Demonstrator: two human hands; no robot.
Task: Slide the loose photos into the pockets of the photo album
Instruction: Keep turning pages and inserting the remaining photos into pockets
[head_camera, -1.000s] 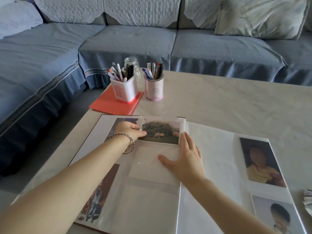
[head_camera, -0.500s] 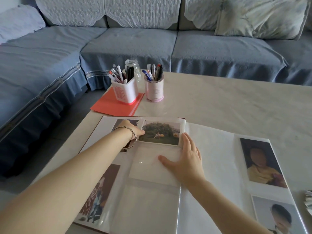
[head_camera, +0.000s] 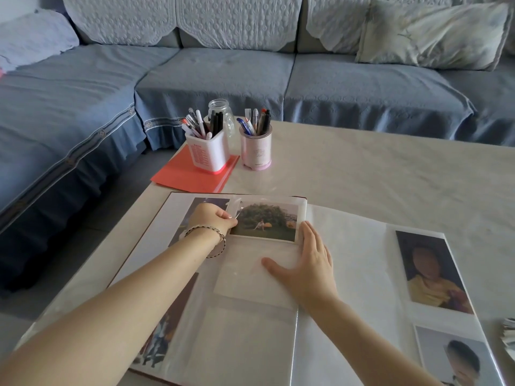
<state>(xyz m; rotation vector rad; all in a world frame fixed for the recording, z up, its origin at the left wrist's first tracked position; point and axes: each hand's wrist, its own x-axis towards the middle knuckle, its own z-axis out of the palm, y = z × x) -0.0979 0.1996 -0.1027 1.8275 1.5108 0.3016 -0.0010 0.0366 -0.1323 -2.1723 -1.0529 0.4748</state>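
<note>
- Head view: a photo album (head_camera: 348,260) lies open on a pale table (head_camera: 390,176), with both bare forearms reaching onto its left page.
- The left hand (head_camera: 214,218) has its fingers curled, pinching a lifted flap of clear plastic film (head_camera: 235,206) at the upper left corner of a landscape photo (head_camera: 264,222). Whether the fingers also catch the photo's own edge cannot be told.
- A thin bracelet (head_camera: 213,235) circles the left wrist.
- The landscape photo sits at the top of the left page, just beside the spine. It shows a tree and a small figure on grass. How far it is inside the pocket is not clear.
- The right hand (head_camera: 306,263) lies flat on the page with straight fingers and the thumb spread to the left. It holds nothing, and its fingertips are just beside the photo's right edge.
- Under the right palm is a clear pocket (head_camera: 245,282).
- The right page carries two portrait photos, one upper (head_camera: 429,271) and one lower (head_camera: 459,360).
- A stack of loose photos (head_camera: 509,335) shows at the right edge of the table.
- At the far corner stand a white pen holder (head_camera: 207,154) on a red folder (head_camera: 181,176), a pink pen holder (head_camera: 255,154) and a glass jar (head_camera: 223,107).
- A blue sofa (head_camera: 223,73) runs behind the table.
</note>
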